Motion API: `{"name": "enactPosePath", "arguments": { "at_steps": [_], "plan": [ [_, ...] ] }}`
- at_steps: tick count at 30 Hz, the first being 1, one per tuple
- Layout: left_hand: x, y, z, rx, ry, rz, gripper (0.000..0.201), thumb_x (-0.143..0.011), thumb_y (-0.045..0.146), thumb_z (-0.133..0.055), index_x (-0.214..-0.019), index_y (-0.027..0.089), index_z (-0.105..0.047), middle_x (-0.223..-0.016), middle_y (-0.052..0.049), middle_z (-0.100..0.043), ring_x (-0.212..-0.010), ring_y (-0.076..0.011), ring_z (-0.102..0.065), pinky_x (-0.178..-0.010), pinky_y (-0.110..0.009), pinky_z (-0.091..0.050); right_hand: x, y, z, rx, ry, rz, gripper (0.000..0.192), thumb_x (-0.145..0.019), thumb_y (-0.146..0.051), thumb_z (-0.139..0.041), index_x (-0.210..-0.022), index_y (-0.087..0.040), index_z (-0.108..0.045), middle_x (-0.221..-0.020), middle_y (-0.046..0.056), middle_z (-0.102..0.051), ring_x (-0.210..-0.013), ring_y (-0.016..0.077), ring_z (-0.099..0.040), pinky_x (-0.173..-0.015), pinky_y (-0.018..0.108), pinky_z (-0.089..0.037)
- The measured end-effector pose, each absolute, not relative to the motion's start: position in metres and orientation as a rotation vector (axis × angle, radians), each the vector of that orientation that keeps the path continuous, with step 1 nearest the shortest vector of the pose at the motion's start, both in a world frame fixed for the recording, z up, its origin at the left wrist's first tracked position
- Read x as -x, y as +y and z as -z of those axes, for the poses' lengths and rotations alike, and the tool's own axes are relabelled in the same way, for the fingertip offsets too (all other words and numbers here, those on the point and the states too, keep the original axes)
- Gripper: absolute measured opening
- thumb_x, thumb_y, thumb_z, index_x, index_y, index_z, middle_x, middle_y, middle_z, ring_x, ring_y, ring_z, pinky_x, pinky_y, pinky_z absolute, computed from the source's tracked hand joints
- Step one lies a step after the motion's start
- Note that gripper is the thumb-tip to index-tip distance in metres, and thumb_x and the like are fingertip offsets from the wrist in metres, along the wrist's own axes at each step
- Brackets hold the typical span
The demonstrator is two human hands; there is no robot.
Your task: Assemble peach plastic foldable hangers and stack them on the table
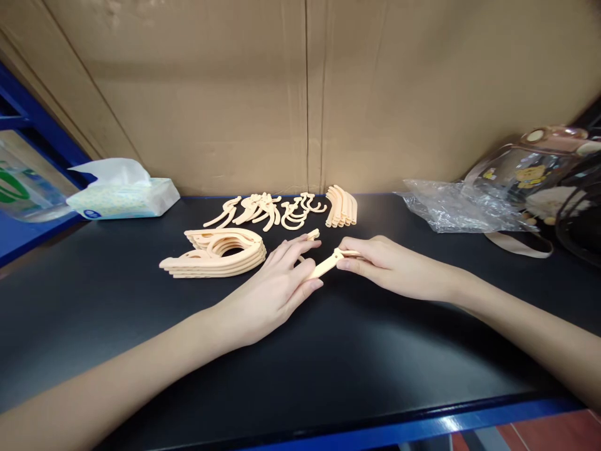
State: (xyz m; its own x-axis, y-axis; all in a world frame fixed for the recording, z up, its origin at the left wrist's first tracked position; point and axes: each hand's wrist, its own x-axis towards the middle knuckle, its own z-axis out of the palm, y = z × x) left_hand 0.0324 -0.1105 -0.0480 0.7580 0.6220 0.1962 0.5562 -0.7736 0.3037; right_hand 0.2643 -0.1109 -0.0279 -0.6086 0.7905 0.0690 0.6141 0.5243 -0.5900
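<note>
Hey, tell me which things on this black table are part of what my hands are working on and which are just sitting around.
In hand:
left hand
right hand
peach plastic piece held by both
stack of curved hanger parts
hook pieces
curved arm pieces
loose pronged pieces

Lying about:
tissue pack
crumpled clear plastic bag
transparent bag with strap

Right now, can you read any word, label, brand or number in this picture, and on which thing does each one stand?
No text can be read.
Tissue pack: blue label, too small to read.
Clear container at far left: green marking, cut off and blurred.
Transparent bag: cartoon picture only, no legible words.
</note>
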Motion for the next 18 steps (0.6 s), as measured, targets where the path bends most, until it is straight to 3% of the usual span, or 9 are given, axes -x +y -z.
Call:
{"name": "enactPosePath", "arguments": {
  "at_steps": [18],
  "plan": [
    [-0.0322,-0.1068,0.0552,-2.707,0.862,-0.567,0.03,-0.1,0.033,-0.031,-0.106,0.017,-0.056,-0.143,-0.009,-0.036,-0.136,-0.0208,-0.03,-0.115,-0.041,-0.029,-0.2651,-0.1084,0.0342,1.11,-2.449,-0.651,0.033,-0.099,-0.043,-0.033,-0.079,-0.02,-0.045,-0.065,-0.006,-0.042,-0.058,0.0092,-0.039,-0.056,0.024,-0.03]
  ]
}}
